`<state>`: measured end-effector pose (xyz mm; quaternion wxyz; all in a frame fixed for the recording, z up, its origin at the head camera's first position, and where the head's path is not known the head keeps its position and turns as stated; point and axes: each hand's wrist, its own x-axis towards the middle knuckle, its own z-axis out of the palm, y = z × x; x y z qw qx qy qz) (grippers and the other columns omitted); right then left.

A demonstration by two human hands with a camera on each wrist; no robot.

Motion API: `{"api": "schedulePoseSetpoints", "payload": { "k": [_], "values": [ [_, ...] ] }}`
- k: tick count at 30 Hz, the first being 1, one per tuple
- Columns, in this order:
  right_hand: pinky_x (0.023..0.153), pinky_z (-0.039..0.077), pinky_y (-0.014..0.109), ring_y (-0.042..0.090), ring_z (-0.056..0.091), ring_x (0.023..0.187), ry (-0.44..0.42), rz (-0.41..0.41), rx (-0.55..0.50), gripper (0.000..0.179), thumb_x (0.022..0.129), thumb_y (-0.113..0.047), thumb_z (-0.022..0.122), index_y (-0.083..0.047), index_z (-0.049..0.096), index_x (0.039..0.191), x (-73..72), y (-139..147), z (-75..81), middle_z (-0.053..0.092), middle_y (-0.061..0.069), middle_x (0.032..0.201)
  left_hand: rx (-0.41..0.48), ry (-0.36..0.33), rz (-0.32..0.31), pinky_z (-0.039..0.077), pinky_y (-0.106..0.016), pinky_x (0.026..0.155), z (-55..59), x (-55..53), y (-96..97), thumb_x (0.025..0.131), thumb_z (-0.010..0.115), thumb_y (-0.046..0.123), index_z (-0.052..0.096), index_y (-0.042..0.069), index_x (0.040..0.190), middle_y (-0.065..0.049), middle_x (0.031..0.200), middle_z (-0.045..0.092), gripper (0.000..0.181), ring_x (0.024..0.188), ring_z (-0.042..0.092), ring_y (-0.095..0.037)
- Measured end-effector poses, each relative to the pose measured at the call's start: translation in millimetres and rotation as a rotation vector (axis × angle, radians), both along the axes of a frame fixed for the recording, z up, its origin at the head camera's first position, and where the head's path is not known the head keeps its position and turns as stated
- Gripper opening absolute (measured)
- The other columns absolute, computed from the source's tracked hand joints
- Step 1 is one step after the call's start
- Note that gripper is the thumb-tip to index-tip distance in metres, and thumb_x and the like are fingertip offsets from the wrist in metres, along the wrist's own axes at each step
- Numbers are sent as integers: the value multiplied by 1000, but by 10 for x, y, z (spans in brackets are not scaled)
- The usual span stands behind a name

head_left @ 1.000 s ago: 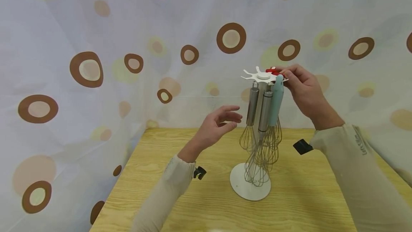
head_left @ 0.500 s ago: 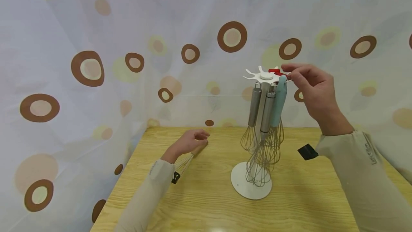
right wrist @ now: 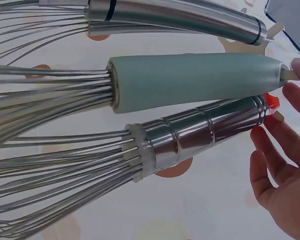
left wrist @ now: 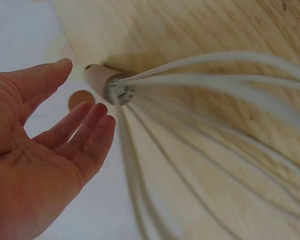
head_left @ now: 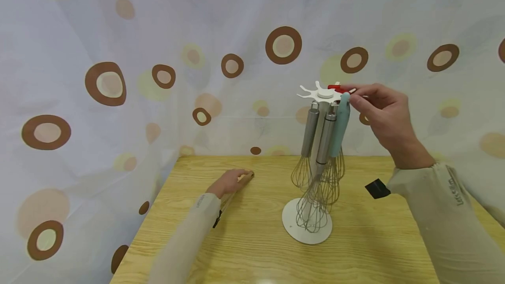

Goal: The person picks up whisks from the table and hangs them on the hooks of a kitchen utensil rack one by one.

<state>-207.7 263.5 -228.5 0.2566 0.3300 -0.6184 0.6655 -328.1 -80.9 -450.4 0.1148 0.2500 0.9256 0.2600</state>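
A white utensil stand (head_left: 291, 228) carries several hanging whisks. My right hand (head_left: 384, 111) is at its top, with thumb and index finger pinching the tip of one arm beside a light-blue-handled whisk (right wrist: 190, 80). Below that, in the right wrist view, hangs a metal-handled whisk (right wrist: 195, 131) with a red end; my other fingers lie near it, loosely bent. A whisk with a wooden handle (left wrist: 101, 82) lies on the table to the left. My left hand (left wrist: 40, 155) reaches over it, thumb and fingers apart beside the handle, and no grip shows.
The wooden table (head_left: 252, 240) ends at a patterned curtain (head_left: 158, 34) behind and to the left. Two grey metal-handled whisks hang at the stand's front, one of them a steel whisk (head_left: 326, 139). The other metal whisk (head_left: 310, 133) hangs left of it.
My left hand has moved left and down from beside the stand to the whisk on the table. My right hand drew back slightly, then returned to the arm. The hanging whisks have shifted slightly left.
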Motion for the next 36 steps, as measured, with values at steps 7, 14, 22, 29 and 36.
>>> {"api": "schedulePoseSetpoints", "payload": {
  "k": [7,14,22,29,36],
  "values": [
    [54,36,22,20,62,98,-3,-59,2,6,88,8,60,10,65,89,-6,-14,-3,68,12,108,-67,12,81,44,-44,93,-128,-62,49,101,45,16,51,8,136,-15,136,50,36,114,54,-33],
    [47,32,22,18,61,89,-20,-90,8,7,89,6,59,9,65,90,-1,-27,2,67,12,108,-102,-18,99,45,-40,90,-153,-63,56,96,51,0,49,11,139,-14,138,48,44,120,50,-31],
    [56,37,21,19,60,101,-20,-123,40,9,90,6,58,11,65,93,0,-11,-8,67,10,110,-139,-40,75,45,-41,92,-172,-67,58,94,50,-5,48,15,139,-13,139,46,49,124,46,-31],
    [50,31,23,19,60,96,-13,-140,87,11,91,4,57,13,62,95,-3,-24,20,66,10,113,-127,-36,10,44,-43,93,-131,-37,55,97,49,-1,49,15,139,-15,134,50,45,120,49,-31],
    [50,34,21,20,58,103,-10,-78,86,9,92,4,56,12,62,93,-22,-7,24,65,10,115,-76,52,-63,47,-43,89,-75,-12,23,98,50,7,51,10,136,-16,128,55,38,114,55,-32]
  ]
}}
